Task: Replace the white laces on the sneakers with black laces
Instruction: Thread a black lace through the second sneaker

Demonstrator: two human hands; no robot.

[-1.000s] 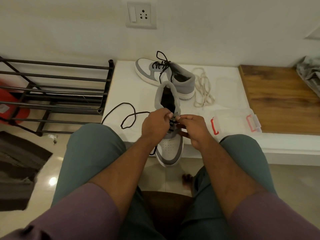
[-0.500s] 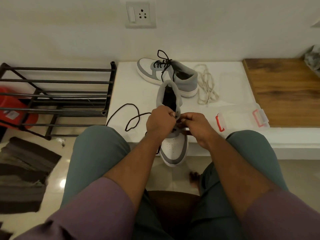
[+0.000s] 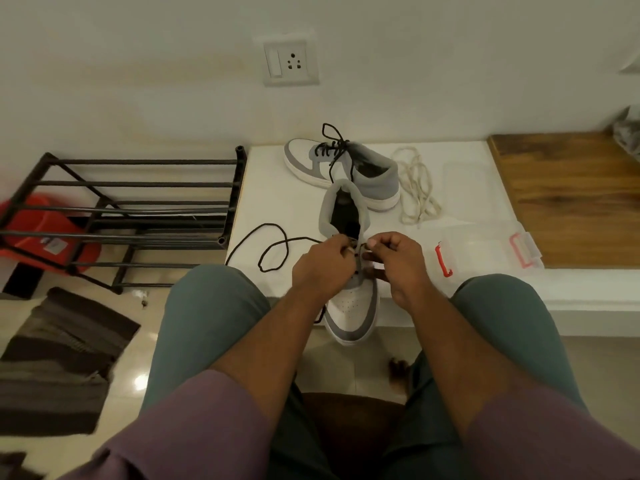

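At frame centre, the left hand (image 3: 320,268) and right hand (image 3: 398,263) pinch the black lace (image 3: 273,249) over the near sneaker (image 3: 353,299), hiding its eyelets; fingertips blurred.

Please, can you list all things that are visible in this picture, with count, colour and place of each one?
near sneaker: 1, white and grey, toe over ledge edge, between both hands
far sneaker: 1, white and grey, black-laced, back of ledge
black lace: 1, loose loop on ledge, left of near sneaker
white laces: cream heap, right of far sneaker
plastic box: 1, clear with red clasps, ledge right
ledge: 1, white
wooden board: 1, brown, right
shoe rack: 1, black metal, left
wall socket: 1, white
mat: 1, dark striped, floor
left hand: at the eyelets
right hand: at the eyelets
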